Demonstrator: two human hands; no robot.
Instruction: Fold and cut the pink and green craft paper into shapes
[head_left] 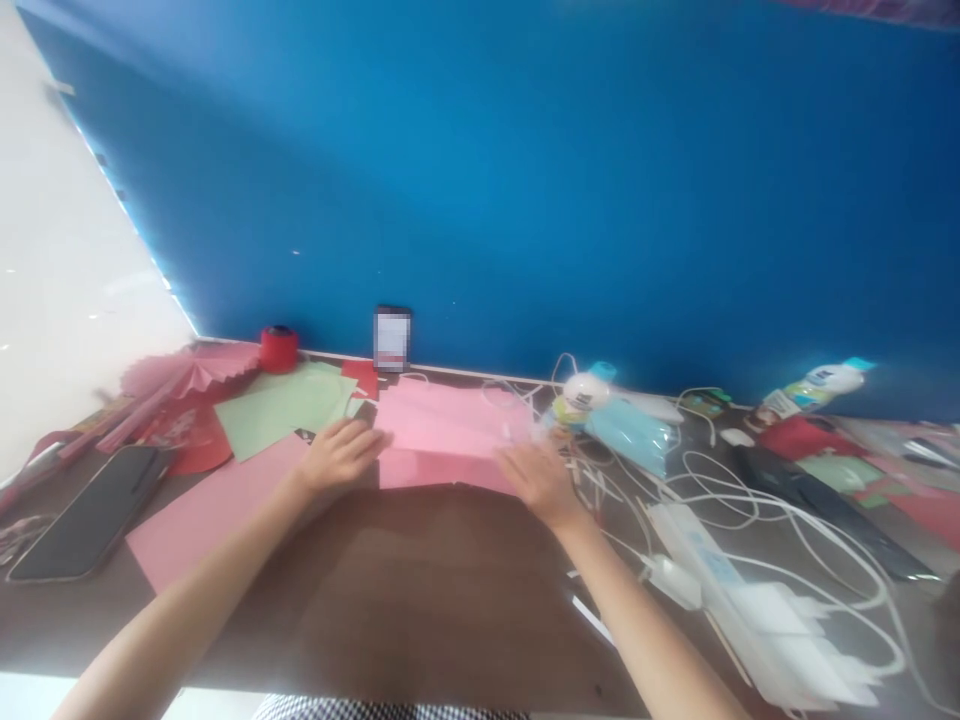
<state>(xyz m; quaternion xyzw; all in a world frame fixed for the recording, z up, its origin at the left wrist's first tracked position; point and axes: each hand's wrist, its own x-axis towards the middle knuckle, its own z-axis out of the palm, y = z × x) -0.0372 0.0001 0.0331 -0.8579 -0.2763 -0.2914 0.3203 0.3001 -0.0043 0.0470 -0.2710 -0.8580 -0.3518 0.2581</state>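
A folded sheet of pink paper (442, 420) lies on the brown desk in front of me, with a crease across its lower part and a darker strip along the near edge. My left hand (343, 455) is closed at its left edge, fingertips on the paper. At the right edge, my right hand (541, 475) grips the paper; its fingers are blurred. Left of the sheet, under my left forearm, lies another pink sheet (217, 505). Light green sheets (289, 405) lie behind it.
A blue panel (525, 200) rises behind the desk (420, 590). A phone (392, 340) leans there, beside a red tape roll (279, 349). A dark phone (94, 515) and pink paper fan (191, 370) are left. White cables, a power strip (720, 570) and glue bottle (585, 390) crowd the right.
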